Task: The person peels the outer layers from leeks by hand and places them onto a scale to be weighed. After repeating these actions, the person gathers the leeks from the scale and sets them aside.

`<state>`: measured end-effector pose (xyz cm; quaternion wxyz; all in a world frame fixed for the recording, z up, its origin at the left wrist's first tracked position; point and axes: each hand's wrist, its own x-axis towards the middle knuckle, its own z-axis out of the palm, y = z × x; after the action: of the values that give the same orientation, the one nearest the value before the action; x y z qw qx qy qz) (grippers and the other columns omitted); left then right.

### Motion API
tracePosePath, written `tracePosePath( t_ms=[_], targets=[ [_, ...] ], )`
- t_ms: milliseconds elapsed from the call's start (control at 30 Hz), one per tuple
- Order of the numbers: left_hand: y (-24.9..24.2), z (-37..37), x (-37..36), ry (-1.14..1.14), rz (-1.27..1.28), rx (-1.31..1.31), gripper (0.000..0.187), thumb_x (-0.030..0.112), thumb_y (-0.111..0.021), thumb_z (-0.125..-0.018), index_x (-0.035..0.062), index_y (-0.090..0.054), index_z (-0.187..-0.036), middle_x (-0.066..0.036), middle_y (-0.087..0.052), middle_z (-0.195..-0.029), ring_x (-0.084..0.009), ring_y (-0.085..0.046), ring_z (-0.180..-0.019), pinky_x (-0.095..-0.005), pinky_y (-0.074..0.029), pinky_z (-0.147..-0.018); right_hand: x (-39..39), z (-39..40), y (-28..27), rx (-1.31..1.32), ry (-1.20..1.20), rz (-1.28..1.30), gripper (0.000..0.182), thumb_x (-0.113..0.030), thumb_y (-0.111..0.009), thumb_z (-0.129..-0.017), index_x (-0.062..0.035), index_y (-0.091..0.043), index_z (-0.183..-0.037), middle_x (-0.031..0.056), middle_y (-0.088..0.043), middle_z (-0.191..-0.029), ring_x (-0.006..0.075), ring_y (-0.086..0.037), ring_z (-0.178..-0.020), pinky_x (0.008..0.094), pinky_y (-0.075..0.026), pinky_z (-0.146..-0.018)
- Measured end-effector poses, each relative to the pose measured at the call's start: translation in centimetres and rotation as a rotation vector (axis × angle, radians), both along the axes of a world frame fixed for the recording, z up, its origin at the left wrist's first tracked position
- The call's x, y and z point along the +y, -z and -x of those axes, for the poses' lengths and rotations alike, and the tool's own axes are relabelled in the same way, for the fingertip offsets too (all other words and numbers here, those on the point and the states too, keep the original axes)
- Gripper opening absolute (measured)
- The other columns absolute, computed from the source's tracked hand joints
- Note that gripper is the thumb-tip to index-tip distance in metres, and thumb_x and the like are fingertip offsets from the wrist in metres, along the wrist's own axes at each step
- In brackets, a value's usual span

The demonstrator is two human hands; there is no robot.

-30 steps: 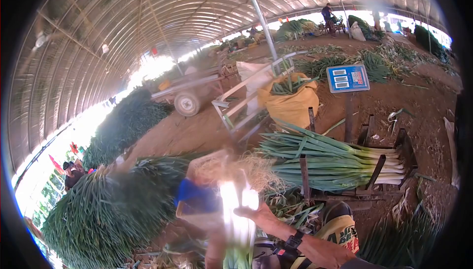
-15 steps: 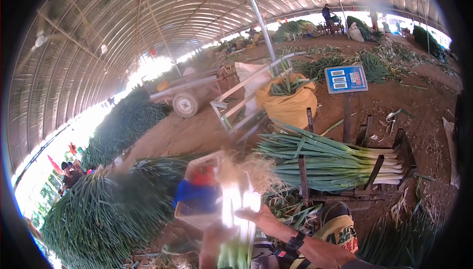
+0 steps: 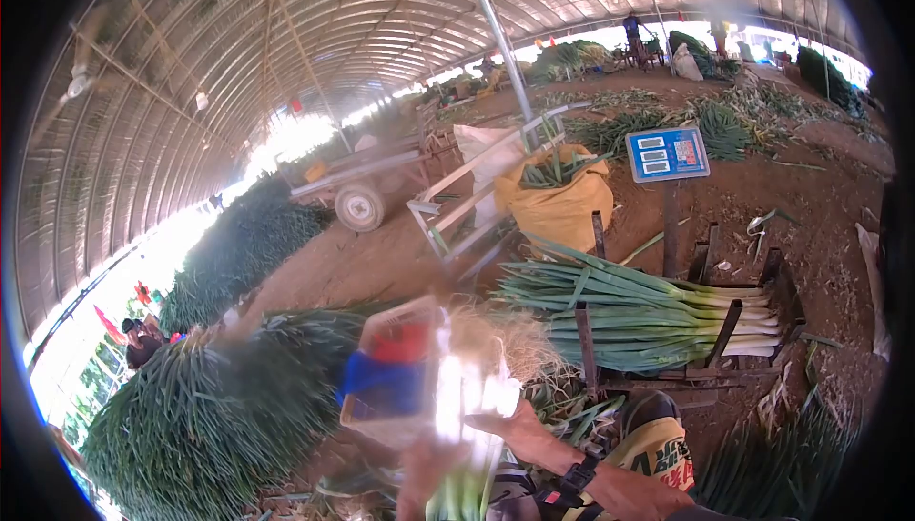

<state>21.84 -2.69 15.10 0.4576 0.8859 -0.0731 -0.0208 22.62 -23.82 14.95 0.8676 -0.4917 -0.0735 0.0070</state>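
Observation:
A bunch of scallions [image 3: 465, 488] stands roots-up at the bottom centre, its white stalks washed out by glare and its tan roots at the top. My right hand [image 3: 510, 424] is closed on the stalks from the right, below the roots; a dark watch is on that wrist. On the left side of the same stalks is my left hand [image 3: 434, 469], blurred, its fingers not readable. To the right, a large bundle of scallions [image 3: 648, 316] lies in a metal rack [image 3: 588, 345], white ends pointing right. A scale display [image 3: 667, 154] stands behind it.
A crate [image 3: 391, 359] with red and blue items is left of the hands. A scallion heap [image 3: 210, 426] fills the lower left. Behind are a yellow sack [image 3: 558, 202], a metal frame [image 3: 457, 206] and a cart wheel [image 3: 359, 205]. People are visible far right and far left.
The roots and upper stalks of the held bunch have shifted slightly right, and my right hand has moved slightly right and down with them.

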Motion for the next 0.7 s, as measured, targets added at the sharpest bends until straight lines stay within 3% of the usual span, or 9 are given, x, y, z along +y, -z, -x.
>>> tracePosePath(
  t_ms=[133,267,333,433,633,667,700],
  targets=[
    [-1.1,-0.4,-0.2,0.099,-0.027,0.06,0.045,0.008,-0.079,-0.088,0.0006,-0.062,-0.129,-0.001,-0.07,-0.109,-0.0089,-0.063,-0.097,-0.0281,-0.052,-0.089,-0.1,0.2,-0.4,0.017,0.046,-0.029,0.027,0.001,-0.075,-0.091,0.002,-0.07,-0.117,0.0084,-0.074,-0.108,0.014,-0.07,-0.095,0.0297,-0.057,-0.089],
    [3.3,-1.0,-0.1,0.128,-0.069,-0.201,0.05,0.012,-0.078,-0.09,-0.0004,-0.057,-0.133,-0.005,-0.071,-0.112,-0.0144,-0.065,-0.102,-0.0322,-0.053,-0.092,0.1,0.3,-0.1,0.015,0.155,0.048,0.023,-0.005,-0.076,-0.092,0.0032,-0.072,-0.113,0.0085,-0.075,-0.105,0.0121,-0.069,-0.092,0.0277,-0.056,-0.086],
    [1.0,0.3,-2.1,0.096,-0.108,-0.132,0.051,0.015,-0.078,-0.092,-0.0009,-0.054,-0.135,-0.008,-0.071,-0.114,-0.0179,-0.065,-0.104,-0.0341,-0.053,-0.093,0.1,1.0,-1.3,0.037,0.169,0.053,0.023,-0.008,-0.076,-0.093,0.0031,-0.073,-0.113,0.0085,-0.076,-0.104,0.0114,-0.069,-0.091,0.0274,-0.057,-0.083],
    [-3.4,2.8,-4.5,0.125,0.203,-0.028,0.078,0.035,-0.083,-0.087,-0.005,-0.042,-0.14,-0.016,-0.072,-0.115,-0.0246,-0.068,-0.105,-0.0363,-0.054,-0.093,0.1,0.9,-0.9,0.018,0.167,0.115,0.023,-0.009,-0.075,-0.093,0.0029,-0.073,-0.113,0.0086,-0.076,-0.104,0.0112,-0.069,-0.089,0.0274,-0.057,-0.078],
    [-3.6,1.9,-4.7,0.043,-0.263,0.13,0.113,0.055,-0.089,-0.074,-0.0088,-0.029,-0.146,-0.022,-0.068,-0.116,-0.0305,-0.068,-0.106,-0.0406,-0.054,-0.092,0.5,0.8,0.3,0.083,0.12,-0.004,0.022,-0.008,-0.074,-0.094,0.0048,-0.072,-0.112,0.0086,-0.076,-0.103,0.012,-0.069,-0.088,0.0264,-0.057,-0.075],
    [-3.3,1.8,-4.6,0.067,-0.243,0.113,0.114,0.055,-0.089,-0.074,-0.0089,-0.029,-0.147,-0.024,-0.066,-0.12,-0.0327,-0.066,-0.109,-0.0424,-0.053,-0.093,0.4,1.0,-0.2,0.087,0.119,-0.008,0.021,-0.007,-0.074,-0.094,0.005,-0.072,-0.112,0.0085,-0.076,-0.103,0.0121,-0.069,-0.088,0.0264,-0.057,-0.075],
    [-2.9,1.9,-4.6,0.083,-0.245,0.004,0.101,0.056,-0.085,-0.077,-0.0047,-0.037,-0.142,-0.023,-0.066,-0.12,-0.0316,-0.065,-0.109,-0.0424,-0.053,-0.091,0.3,1.2,-0.7,0.091,0.119,-0.012,0.021,-0.007,-0.073,-0.094,0.0051,-0.072,-0.111,0.0084,-0.076,-0.103,0.0122,-0.07,-0.088,0.0263,-0.057,-0.075]
  ],
)
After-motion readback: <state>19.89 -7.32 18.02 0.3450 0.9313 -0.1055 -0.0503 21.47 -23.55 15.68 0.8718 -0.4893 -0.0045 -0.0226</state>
